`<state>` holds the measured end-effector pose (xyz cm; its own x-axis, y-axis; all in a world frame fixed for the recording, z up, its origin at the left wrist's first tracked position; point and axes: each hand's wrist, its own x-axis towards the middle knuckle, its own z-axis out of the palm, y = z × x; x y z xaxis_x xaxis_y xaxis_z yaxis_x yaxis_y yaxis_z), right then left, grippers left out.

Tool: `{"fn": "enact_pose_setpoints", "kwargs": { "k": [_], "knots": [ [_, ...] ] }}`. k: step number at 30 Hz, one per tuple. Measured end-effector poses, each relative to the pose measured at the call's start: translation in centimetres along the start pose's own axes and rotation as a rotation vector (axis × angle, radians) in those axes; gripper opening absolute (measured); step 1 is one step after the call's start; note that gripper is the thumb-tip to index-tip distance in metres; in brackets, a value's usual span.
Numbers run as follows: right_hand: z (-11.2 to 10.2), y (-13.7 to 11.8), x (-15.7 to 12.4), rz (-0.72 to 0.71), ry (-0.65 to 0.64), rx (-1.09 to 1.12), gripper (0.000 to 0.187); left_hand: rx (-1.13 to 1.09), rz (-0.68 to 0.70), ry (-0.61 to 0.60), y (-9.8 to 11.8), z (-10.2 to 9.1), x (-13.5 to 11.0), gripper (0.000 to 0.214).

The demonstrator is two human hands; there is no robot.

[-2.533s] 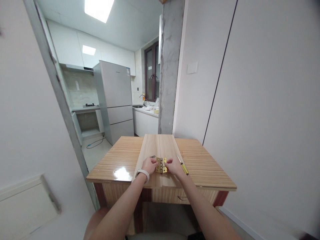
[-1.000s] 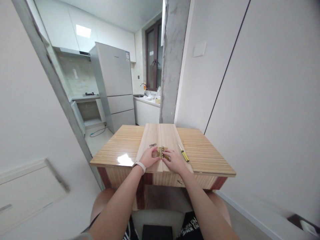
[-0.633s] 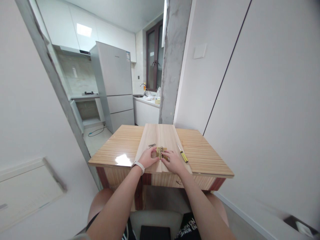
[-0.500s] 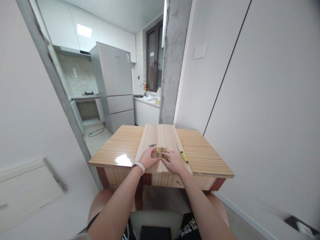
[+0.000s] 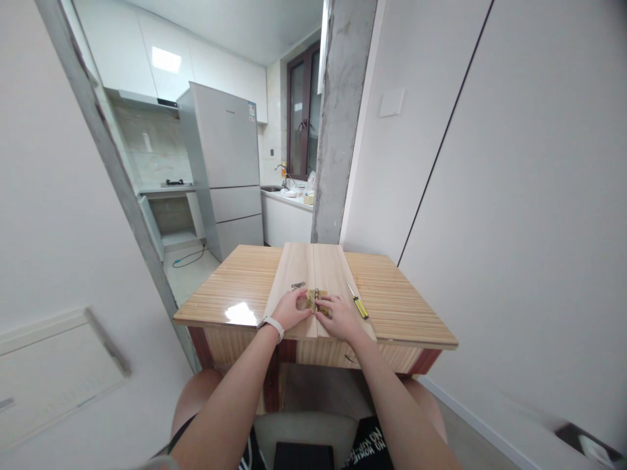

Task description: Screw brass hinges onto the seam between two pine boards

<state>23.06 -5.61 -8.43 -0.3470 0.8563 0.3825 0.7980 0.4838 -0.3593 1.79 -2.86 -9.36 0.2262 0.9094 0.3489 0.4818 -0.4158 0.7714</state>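
Note:
A brass-coloured hinge (image 5: 317, 295) lies opened flat across the seam between two pale wooden boards (image 5: 300, 261), its knuckle along the seam. My left hand (image 5: 292, 309) grips the hinge's left leaf between thumb and fingers; a light watch band circles that wrist. From the other side, the fingers of my right hand (image 5: 337, 316) press on the right leaf and partly cover it. Beyond my left hand sits a small pile of dark screws (image 5: 298, 285) on the left board. A yellow and black screwdriver (image 5: 360, 305) rests on the right board, right of my right hand.
The boards lie on a wood-grain table (image 5: 406, 307) with a drawer in front. Behind the table stand a grey pillar (image 5: 337, 130) and a silver refrigerator (image 5: 230, 143). A white wall (image 5: 514, 228) rises at the right.
My right hand's fingers have shifted very slightly on the hinge. Otherwise the hands, boards, screws and screwdriver stay in place.

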Motion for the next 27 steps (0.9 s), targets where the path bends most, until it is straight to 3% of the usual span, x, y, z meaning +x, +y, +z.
{"fn": "enact_pose_setpoints", "kwargs": {
  "k": [27],
  "knots": [
    [0.16,-0.03,-0.13,-0.032,0.036,0.055,0.038,0.025,0.015,-0.016,-0.78,0.08,-0.10,0.075]
  ]
}}
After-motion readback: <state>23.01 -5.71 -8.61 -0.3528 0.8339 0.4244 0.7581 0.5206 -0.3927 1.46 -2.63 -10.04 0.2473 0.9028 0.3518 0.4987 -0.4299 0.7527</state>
